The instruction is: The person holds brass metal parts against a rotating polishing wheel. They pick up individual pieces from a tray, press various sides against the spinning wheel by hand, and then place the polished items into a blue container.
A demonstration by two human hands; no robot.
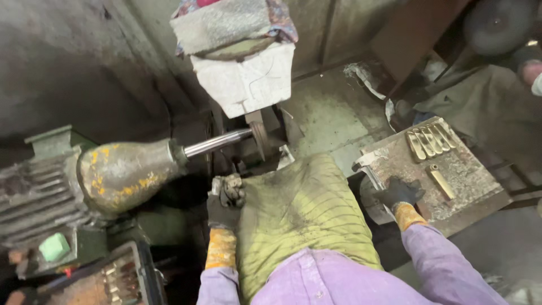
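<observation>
My left hand (226, 199), in a dark worn glove with an orange cuff, is curled around what looks like a small metal piece (218, 184). It sits just below the narrow polishing wheel (260, 135) on the motor's steel shaft (217, 142). My right hand (400, 192), gloved the same way, rests with fingers spread on the near corner of a rusty board (468, 169). Several brass pieces (432, 141) lie in a row at the board's far end, and a single brass bar (441, 181) lies closer. A yellow-green cloth (299, 220) covers my lap.
A heavy grey-yellow motor (121, 172) fills the left side. A white block wrapped in cloth (243, 79) hangs over the wheel. At lower left are a green block (55, 247) and a tray of brass parts (119, 279). Another person's hand (532, 70) shows at the upper right.
</observation>
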